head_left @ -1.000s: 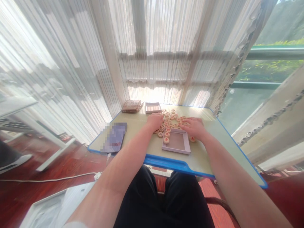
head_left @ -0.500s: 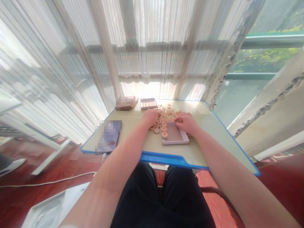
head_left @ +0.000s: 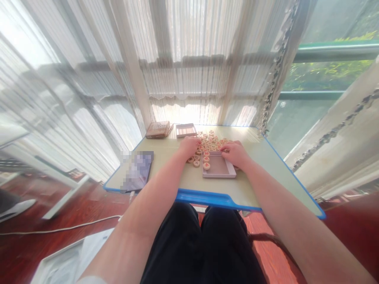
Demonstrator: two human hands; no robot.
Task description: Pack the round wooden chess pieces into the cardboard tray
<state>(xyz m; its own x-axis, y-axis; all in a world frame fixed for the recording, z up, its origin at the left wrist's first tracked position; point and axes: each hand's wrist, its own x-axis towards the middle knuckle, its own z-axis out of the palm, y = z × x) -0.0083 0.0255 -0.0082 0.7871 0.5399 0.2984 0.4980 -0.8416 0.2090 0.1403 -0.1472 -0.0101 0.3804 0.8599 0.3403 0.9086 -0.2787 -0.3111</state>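
Observation:
Round wooden Chinese chess pieces [head_left: 211, 146] with red and dark characters lie in a loose heap behind a shallow open box [head_left: 219, 176]. Inside the box, a column of red-marked pieces [head_left: 206, 166] runs along its left wall. My left hand [head_left: 188, 146] is at the heap's left side, fingers curled down among the pieces; what is under the fingertips is hidden. Over the box's far right corner, my right hand [head_left: 236, 153] has thumb and fingers pinched on a piece, which is mostly covered. A few dark-marked pieces [head_left: 196, 163] lie near my left wrist.
A second shallow box part [head_left: 186, 130] and a brown flat box [head_left: 158, 129] stand at the table's back left. A tablet [head_left: 139, 171] with a cable lies on the left. The table [head_left: 278, 177] has a blue rim. Sheer curtains [head_left: 189, 79] hang behind it.
The view has shifted slightly. My right hand's fingertips have moved a little at the box's far edge. My left hand stays nearly in place, and the column of pieces looks the same.

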